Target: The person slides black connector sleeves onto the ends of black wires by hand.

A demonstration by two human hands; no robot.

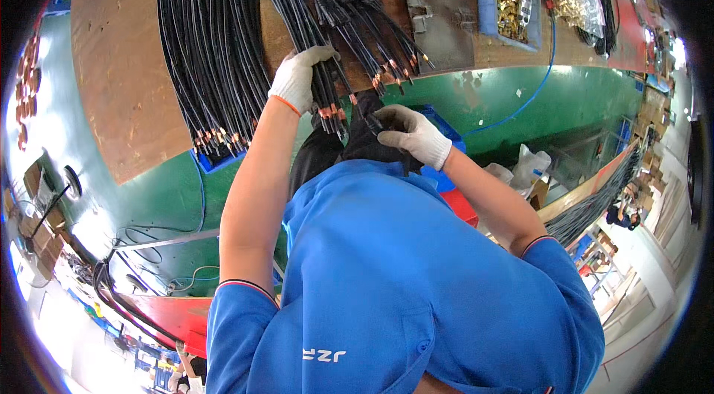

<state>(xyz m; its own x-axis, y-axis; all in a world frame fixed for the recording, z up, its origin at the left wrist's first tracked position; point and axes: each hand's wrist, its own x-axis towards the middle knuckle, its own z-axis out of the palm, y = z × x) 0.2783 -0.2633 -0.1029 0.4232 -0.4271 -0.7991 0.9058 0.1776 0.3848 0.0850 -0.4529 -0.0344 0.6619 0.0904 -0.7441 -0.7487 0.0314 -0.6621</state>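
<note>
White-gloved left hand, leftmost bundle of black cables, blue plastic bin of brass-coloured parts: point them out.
White-gloved left hand (299,75): head view, back of the glove.
Leftmost bundle of black cables (212,44): head view, mid-length.
Blue plastic bin of brass-coloured parts (486,1): head view, left wall.

The gloved left hand lies farther forward, its back upward, while the gloved right hand curls inward.

We find long, black, round-sheathed cables bunched on the brown tabletop, copper-coloured ends overhanging; a small black piece, partly hidden, sits at the right hand's fingertips.
</note>
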